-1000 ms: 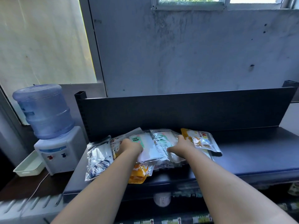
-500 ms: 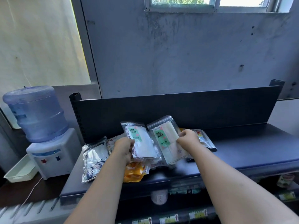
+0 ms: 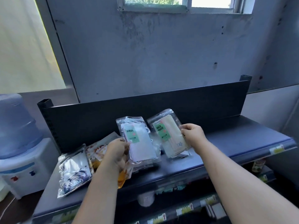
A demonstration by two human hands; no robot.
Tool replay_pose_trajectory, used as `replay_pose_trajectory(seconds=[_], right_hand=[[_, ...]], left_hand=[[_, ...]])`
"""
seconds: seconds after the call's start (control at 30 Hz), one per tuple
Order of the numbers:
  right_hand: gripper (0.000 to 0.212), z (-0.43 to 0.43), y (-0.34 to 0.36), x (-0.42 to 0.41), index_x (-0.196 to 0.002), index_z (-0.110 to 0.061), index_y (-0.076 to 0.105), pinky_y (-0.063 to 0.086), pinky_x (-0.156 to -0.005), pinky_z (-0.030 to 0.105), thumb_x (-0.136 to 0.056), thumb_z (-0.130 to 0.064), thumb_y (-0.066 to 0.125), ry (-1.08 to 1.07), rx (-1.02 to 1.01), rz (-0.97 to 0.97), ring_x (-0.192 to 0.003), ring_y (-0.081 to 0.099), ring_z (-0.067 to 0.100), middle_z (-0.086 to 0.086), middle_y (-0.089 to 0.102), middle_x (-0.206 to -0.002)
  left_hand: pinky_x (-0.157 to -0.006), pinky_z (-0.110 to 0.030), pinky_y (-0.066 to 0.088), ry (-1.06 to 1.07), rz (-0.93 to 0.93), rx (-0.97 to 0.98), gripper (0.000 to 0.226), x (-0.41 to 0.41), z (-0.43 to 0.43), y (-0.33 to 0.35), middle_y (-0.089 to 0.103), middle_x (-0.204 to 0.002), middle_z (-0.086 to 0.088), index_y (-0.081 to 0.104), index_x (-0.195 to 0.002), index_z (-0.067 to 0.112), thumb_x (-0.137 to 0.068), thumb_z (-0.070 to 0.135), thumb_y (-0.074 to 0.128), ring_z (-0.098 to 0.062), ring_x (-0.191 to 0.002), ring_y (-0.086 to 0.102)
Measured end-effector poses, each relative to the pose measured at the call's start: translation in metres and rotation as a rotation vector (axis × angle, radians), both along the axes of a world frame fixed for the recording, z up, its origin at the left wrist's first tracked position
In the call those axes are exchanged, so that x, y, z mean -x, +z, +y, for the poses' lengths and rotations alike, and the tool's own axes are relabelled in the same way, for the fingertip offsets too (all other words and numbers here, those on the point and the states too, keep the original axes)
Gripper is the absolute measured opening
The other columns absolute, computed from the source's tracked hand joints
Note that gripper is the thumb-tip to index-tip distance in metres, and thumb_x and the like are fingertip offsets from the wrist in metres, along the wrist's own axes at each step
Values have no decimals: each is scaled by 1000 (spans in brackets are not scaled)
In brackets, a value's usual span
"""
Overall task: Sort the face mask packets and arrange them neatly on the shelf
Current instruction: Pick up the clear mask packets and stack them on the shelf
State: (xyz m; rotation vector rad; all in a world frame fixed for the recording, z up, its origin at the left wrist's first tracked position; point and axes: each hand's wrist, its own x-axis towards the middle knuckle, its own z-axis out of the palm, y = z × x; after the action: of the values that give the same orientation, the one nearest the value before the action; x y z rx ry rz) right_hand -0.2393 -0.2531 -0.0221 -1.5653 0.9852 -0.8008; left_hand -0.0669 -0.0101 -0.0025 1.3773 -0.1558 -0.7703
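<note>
Sorting step: left hand [image 3: 119, 149] grips pink packet [image 3: 137, 139], right hand [image 3: 192, 135] pinches cream packet [image 3: 168, 135], both raised over shelf [image 3: 242, 143]; unsorted pile [image 3: 74, 168] at shelf's left. Next, prob.: lay each in own stack, edges squared.

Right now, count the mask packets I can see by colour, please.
Green-label packets, held: 2
Blue-and-white patterned packet: 1
Orange packets, partly covered: 2
Total: 5 in view

A mask packet [image 3: 137, 139] in each hand, above shelf [image 3: 226, 152]
</note>
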Motion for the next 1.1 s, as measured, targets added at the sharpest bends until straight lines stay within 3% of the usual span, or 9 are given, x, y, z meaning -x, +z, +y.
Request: replay_pose_trajectory(seconds=[0.1, 0.23, 0.37, 0.57, 0.67, 0.73, 0.9, 1.0, 1.1], right_hand=[[26, -26, -3, 24, -93, -21, 78, 53, -69, 38, -94, -5, 57, -33, -14, -58, -82, 64, 22, 5, 77, -102], [26, -79, -11, 60, -89, -22, 77, 53, -71, 39, -94, -7, 57, -52, -13, -72, -85, 67, 23, 5, 78, -100], [26, -144, -21, 107, -94, -19, 78, 54, -72, 36, -93, -4, 56, -83, -30, -64, -85, 65, 23, 7, 77, -102], [26, -229, -28, 146, -85, -21, 77, 59, -78, 45, -89, -4, 58, -108, -104, -60, -84, 65, 25, 3, 78, -95], [17, -248, -33, 156, -87, -16, 76, 50, -73, 38, -91, -11, 60, -134, -109, -91, -80, 59, 23, 0, 73, -86], [17, -258, -34, 161, -89, -15, 76, 53, -75, 39, -95, -17, 60, -154, -77, -88, -81, 61, 22, -5, 72, -83], [26, -280, -45, 174, -96, -30, 79, 61, -92, 49, -85, -28, 56, -124, 4, -19, -100, 72, 21, -13, 78, -100], [33, -296, -49, 187, -103, -33, 79, 60, -94, 50, -83, -32, 53, -105, 51, 8, -103, 71, 20, -14, 78, -104], [26, -312, -40, 201, -94, -39, 76, 59, -96, 49, -87, -31, 53, -124, 90, 6, -106, 70, 19, -15, 77, -108]], left_hand=[[-91, -50, 62, -14, -6, 14, 23, 17, -31, -5, 78, -109, -23, 65, -115, -6, -103, -8, 46, -31, -87, 79], [-64, -33, 60, -11, -11, 13, 23, 56, -92, -11, 77, -110, -21, 65, -110, 0, -102, -8, 45, -24, -76, 75], [-53, -30, 62, -7, 28, 67, 28, 111, -158, -17, 76, -105, -21, 66, -101, 2, -101, -12, 42, -20, -62, 74], [-55, -34, 64, 93, 84, 158, 23, 164, -226, -22, 78, -104, -21, 62, -115, -4, -101, -11, 45, -26, -72, 77], [-53, -33, 63, 104, 67, 174, 21, 177, -246, -19, 77, -107, -23, 62, -111, -3, -100, -12, 47, -25, -69, 77], [-52, -31, 62, 90, 52, 151, 23, 182, -263, -20, 77, -109, -23, 64, -112, -2, -100, -12, 47, -24, -71, 78], [-60, -36, 64, 9, 60, 72, 32, 188, -306, -40, 77, -111, -22, 64, -123, -1, -99, -14, 46, -35, -99, 77], [-61, -36, 65, -35, 51, 21, 32, 201, -330, -50, 78, -108, -24, 65, -120, -4, -98, -15, 45, -33, -90, 75], [-52, -33, 62, -46, 28, -29, 30, 219, -352, -52, 74, -112, -28, 62, -118, -7, -97, -17, 43, -36, -90, 73]])
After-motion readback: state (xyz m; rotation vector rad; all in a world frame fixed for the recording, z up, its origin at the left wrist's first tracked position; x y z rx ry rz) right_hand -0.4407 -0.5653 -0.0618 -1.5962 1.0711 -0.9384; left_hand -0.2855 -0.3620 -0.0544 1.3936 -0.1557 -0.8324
